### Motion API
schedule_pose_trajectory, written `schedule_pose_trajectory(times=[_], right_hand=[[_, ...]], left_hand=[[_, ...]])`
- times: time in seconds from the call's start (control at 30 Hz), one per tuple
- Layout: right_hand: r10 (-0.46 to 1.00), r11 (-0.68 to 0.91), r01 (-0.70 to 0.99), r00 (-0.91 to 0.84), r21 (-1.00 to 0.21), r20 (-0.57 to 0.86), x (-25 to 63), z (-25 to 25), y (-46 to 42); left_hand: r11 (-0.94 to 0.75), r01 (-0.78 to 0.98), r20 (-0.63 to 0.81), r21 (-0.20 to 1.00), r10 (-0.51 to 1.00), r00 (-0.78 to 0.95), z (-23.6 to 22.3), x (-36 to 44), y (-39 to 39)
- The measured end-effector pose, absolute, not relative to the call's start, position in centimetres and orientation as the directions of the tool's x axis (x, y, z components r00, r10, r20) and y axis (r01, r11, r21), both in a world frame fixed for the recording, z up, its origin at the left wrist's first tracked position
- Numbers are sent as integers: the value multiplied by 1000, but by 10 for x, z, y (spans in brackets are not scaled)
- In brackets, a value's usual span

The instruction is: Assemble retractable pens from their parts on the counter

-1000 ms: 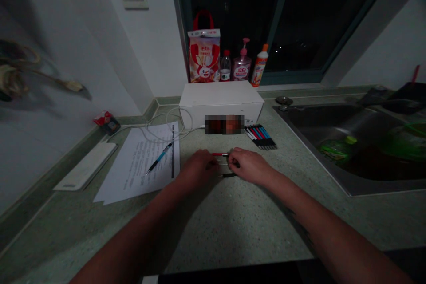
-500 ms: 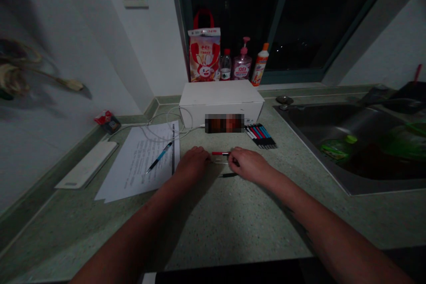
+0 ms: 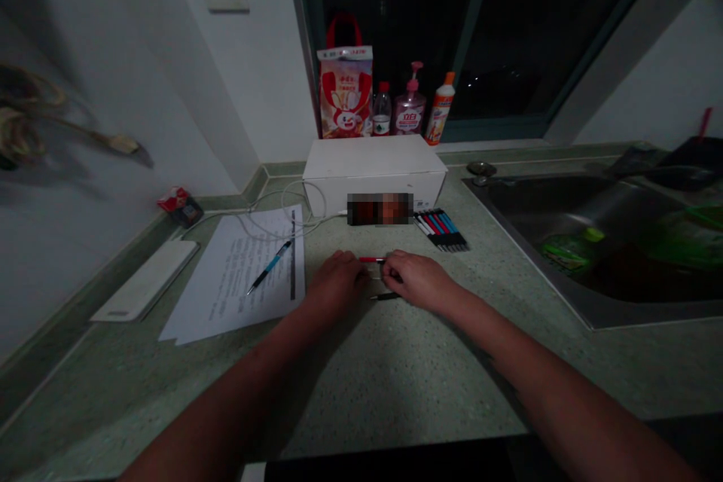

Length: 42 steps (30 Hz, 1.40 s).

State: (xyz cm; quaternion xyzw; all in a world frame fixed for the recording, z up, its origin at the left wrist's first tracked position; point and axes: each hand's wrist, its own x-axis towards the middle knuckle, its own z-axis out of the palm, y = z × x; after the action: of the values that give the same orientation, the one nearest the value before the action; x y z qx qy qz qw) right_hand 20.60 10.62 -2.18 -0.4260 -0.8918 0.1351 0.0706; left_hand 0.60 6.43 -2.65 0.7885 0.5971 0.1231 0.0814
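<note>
My left hand (image 3: 337,280) rests low over the counter, its fingers curled and pressed together. Facing it is my right hand (image 3: 416,276), closed with thumb and fingers pinched. Between the fingertips shows a thin pale rod (image 3: 375,278); the fingers hide its ends, so which hand grips it is unclear. Just behind it is a red pen barrel (image 3: 370,260), its right end against my right fingers. A black pen part (image 3: 385,297) with a narrow tip lies on the counter nearer to me, partly under my right hand.
Several pens (image 3: 441,230) lie side by side at the right. Printed sheets (image 3: 226,279) with a blue pen (image 3: 269,268) are at the left. Behind stand a white box (image 3: 376,158) and a blurred-out phone-like object (image 3: 379,209) with a cable. A sink (image 3: 525,263) is right.
My two hands have come slightly closer together, so less of the pale rod and the red barrel shows between them. The other things stay in place.
</note>
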Motion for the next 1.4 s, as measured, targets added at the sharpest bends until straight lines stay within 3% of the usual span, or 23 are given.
schedule_pose_trajectory(times=[0.17,0.4,0.77,1.13,1.4], right_hand=[[809,584,754,-572,-301,138,208,-16,109],[824,563,802,-562,-200,69,209,-19,112],[822,566,800,-567,-200,59,210,-18,111],[772,633,749,-629,-196,93,206,-22,111],[817,575,781,-536,-244,211,207,-25,116]], left_hand=[[-291,915,160,281,954,255,-29,4,69],[-260,931,119,255,964,237,-26,3,72],[-181,945,106,272,982,158,-24,-7,75],[-151,907,95,392,988,123,-28,-4,79],[-198,877,229,438,968,104,-34,-9,76]])
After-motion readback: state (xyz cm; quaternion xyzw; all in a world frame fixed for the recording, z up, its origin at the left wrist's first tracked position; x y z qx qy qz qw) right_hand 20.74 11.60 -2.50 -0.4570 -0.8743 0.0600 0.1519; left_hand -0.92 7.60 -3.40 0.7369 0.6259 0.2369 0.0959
